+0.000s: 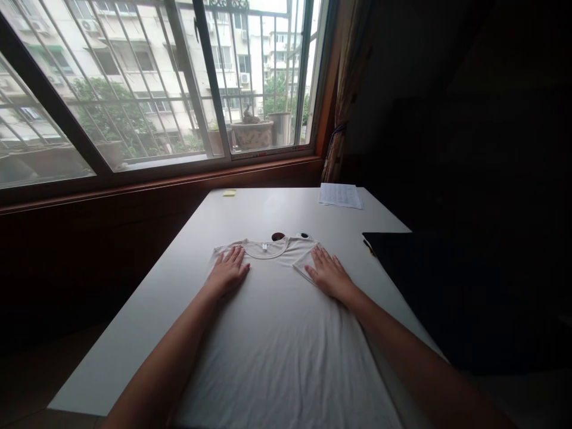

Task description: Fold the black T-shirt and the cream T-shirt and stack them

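A white T-shirt (281,322) lies spread on the table, its round collar and small neck label toward the far end. Its right sleeve is folded inward over the body. My left hand (229,269) rests flat on the left shoulder, fingers stretched out beside the collar. On the folded sleeve at the right shoulder lies my right hand (329,271), palm down with fingers spread. Soft creases run down the lower part of the shirt, and its bottom hem is out of view.
The white table (134,333) carries a yellow sticky note (229,192) and printed papers (340,195) at its far end. A dark round object (277,236) and a small white one (304,236) sit just beyond the collar. A dark item (393,250) overlaps the right edge. Behind stands a barred window (179,83).
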`<state>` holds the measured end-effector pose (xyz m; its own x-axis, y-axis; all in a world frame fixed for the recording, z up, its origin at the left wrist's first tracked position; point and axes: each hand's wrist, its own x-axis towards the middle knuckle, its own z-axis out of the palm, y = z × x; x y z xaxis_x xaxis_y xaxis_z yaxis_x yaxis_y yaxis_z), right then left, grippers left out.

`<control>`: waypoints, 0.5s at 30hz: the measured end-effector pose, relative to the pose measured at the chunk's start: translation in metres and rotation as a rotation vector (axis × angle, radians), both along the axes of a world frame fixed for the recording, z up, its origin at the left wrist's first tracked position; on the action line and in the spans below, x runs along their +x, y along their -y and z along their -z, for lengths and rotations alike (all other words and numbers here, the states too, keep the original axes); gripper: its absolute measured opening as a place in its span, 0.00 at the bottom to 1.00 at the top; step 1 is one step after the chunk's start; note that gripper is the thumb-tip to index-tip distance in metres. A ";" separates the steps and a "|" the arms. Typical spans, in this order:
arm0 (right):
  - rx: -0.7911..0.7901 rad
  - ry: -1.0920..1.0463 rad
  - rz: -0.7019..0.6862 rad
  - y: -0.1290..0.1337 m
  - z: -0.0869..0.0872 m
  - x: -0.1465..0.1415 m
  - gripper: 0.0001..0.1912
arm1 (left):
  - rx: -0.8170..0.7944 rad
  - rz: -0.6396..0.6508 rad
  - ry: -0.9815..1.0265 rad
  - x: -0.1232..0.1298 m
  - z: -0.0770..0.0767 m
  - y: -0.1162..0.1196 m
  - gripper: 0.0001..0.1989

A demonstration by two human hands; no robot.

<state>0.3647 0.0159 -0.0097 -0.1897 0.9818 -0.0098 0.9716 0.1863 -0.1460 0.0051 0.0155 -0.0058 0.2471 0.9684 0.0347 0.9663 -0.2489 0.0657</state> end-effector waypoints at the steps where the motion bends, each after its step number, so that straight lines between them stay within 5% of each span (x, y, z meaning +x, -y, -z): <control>1: -0.008 0.006 0.002 -0.003 -0.001 0.001 0.39 | -0.001 -0.002 -0.002 0.000 0.000 -0.002 0.34; 15: -0.016 0.016 -0.024 0.001 0.005 0.018 0.41 | -0.008 0.005 -0.033 0.000 -0.002 -0.006 0.34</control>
<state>0.3826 0.0152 -0.0151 -0.2129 0.9767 -0.0286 0.9691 0.2073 -0.1335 0.0052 0.0218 -0.0043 0.2533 0.9672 0.0186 0.9666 -0.2538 0.0363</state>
